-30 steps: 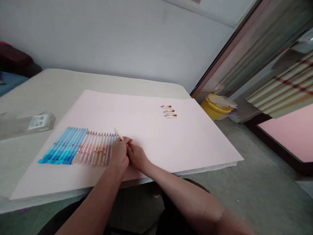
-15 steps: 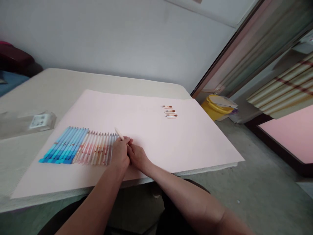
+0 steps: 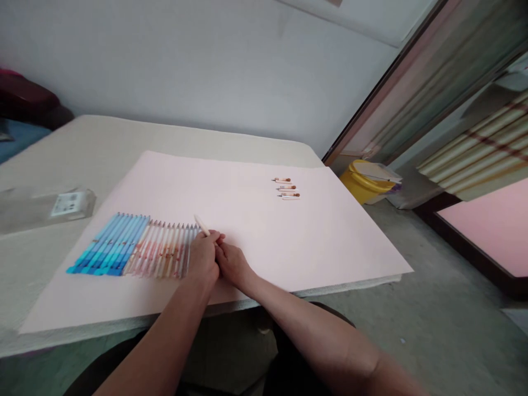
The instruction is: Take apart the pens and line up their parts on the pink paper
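My left hand (image 3: 203, 259) is closed around a pale pink pen (image 3: 202, 225) whose end sticks up past the fingers. Pressed against it from the right, my right hand (image 3: 232, 264) is also closed, gripping the lower part of the same pen, which is hidden between the hands. Both rest on a large pink paper sheet (image 3: 247, 220) near the table's front edge. Just left of my hands lies a row of several pens (image 3: 132, 246), blue ones at the left, clear pink ones at the right. Three small pen caps (image 3: 287, 188) lie farther right on the sheet.
The sheet covers a beige table (image 3: 82, 143) against a white wall. A clear plastic packet (image 3: 61, 204) lies at the table's left. On the floor to the right stand a yellow bucket (image 3: 363, 184) and a door frame.
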Tool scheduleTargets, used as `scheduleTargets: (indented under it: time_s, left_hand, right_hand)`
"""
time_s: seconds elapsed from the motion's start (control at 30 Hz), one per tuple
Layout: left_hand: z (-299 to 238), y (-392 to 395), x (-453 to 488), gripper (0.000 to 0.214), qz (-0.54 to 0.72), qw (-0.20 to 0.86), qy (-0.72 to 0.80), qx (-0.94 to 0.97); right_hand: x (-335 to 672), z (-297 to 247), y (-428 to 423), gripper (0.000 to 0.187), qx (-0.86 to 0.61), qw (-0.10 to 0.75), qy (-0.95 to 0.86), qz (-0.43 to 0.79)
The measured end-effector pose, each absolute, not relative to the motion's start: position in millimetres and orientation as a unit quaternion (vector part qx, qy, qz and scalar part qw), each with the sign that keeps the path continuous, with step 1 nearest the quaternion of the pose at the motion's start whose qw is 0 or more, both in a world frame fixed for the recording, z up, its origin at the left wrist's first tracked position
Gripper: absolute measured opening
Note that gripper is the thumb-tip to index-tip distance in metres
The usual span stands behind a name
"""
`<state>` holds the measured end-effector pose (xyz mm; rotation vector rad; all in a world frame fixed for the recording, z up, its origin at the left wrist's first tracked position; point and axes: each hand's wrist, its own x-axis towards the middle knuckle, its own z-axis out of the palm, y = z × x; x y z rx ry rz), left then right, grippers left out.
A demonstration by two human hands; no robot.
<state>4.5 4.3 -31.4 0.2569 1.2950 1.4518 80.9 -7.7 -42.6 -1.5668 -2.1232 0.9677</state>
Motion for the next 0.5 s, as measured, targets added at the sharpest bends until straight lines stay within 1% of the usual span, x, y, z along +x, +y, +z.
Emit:
scheduleTargets:
  time_s: [0.5]
  left_hand:
    - [-30.4,3.9,5.5,0.008,0.614,0.554,0.551,0.112]
  right_hand:
    - [80.0,-40.8,-7.1,0.046,-0.556,0.163,-0.736,0.350]
